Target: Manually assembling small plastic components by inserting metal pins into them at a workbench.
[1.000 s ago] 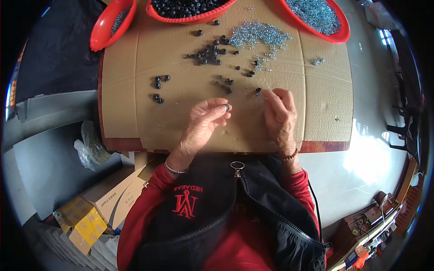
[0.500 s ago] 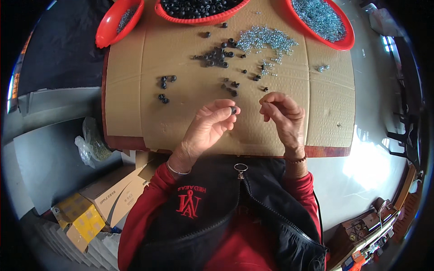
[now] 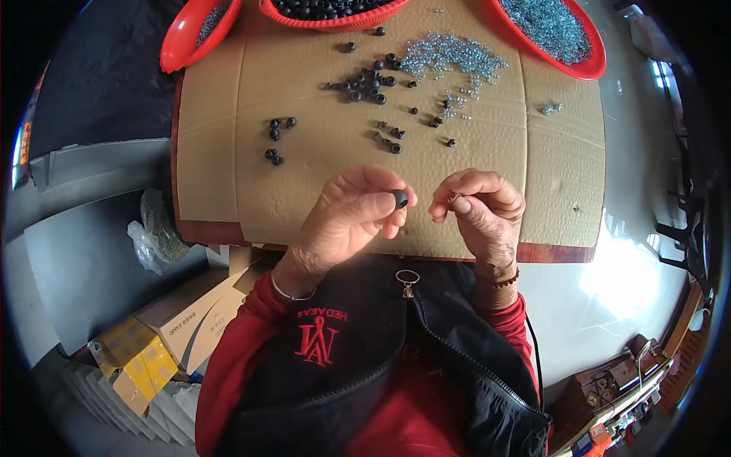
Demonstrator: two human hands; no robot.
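My left hand (image 3: 354,209) pinches a black ball-shaped cord-lock body (image 3: 400,199) between thumb and forefinger, its hollow end visible. Close by on the right, my right hand (image 3: 485,209) has thumb and forefinger closed on a tiny piece that looks like a small metal spring (image 3: 454,198), mostly covered by the fingertips. Both hands are over the near part of a cardboard sheet (image 3: 304,206), apart from each other. Beyond them lie a cluster of black ball bodies (image 3: 365,85), several small black pieces (image 3: 397,133) and a spread heap of silvery springs (image 3: 449,57).
At the far edge sit a red basket (image 3: 335,21) of black parts, a red dish (image 3: 596,68) of silvery springs and another red dish (image 3: 173,57) with small pieces. More black balls (image 3: 275,134) lie at left. Cardboard boxes (image 3: 190,320) stand left below the table.
Both hands have come slightly nearer my body. The left hand has turned the black ball so its opening shows more, and the right fingertips have shifted round the tiny piece.
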